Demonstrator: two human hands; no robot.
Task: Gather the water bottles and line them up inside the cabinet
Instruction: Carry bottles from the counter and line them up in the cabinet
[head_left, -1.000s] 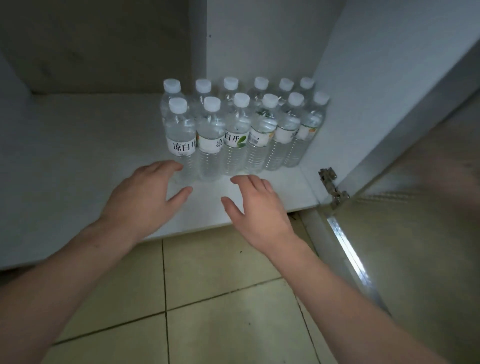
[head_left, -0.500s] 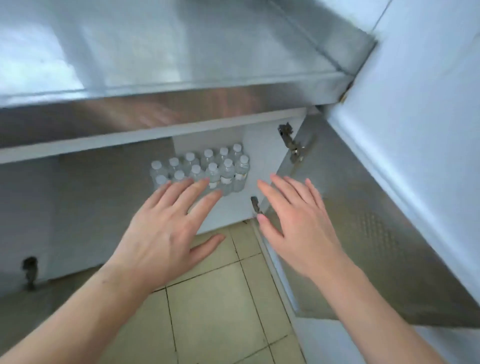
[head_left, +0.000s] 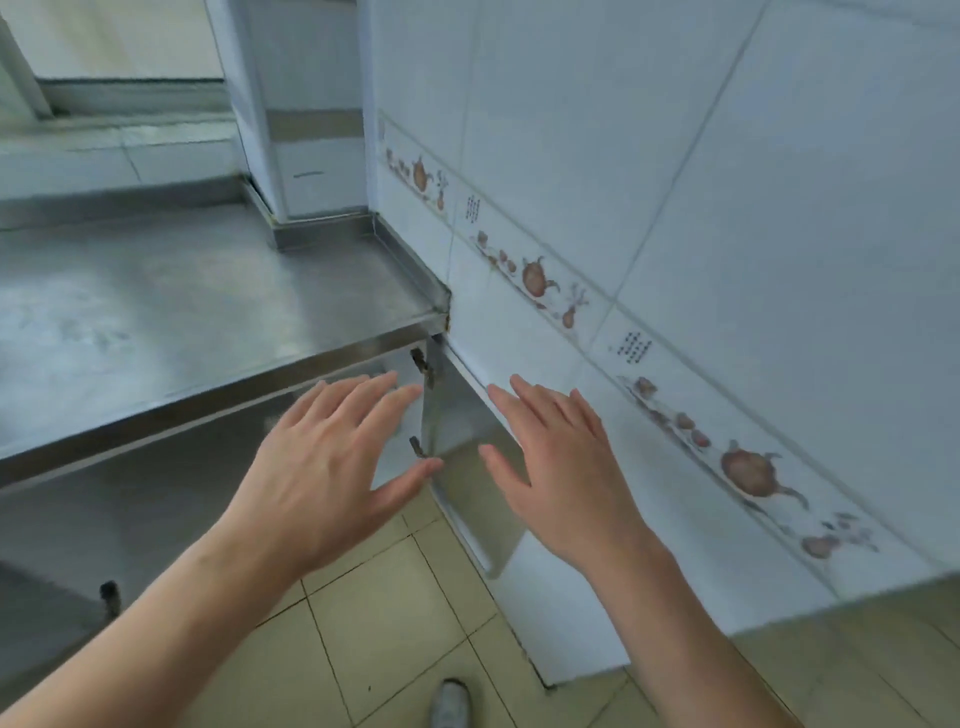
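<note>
Both hands hovering palms-down w/ fingers spread & grasping nothing, left hand (head_left: 332, 467) in front of the steel tabletop (head_left: 197, 306) edge, right hand (head_left: 561, 467) by the open cabinet door (head_left: 467, 426); bottles out of view.

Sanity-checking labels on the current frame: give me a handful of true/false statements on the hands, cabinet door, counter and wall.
1. Both hands, left hand and right hand, are empty with fingers spread. True.
2. The right hand grips a water bottle. False: it holds nothing, and no bottle is in view.
3. The steel cabinet door stands open beside the tiled wall. True.
4. The steel countertop has bottles on it. False: none show there.
5. The wall tiles carry a decorated border strip. True.
6. The floor is carpeted. False: it is tiled.
</note>
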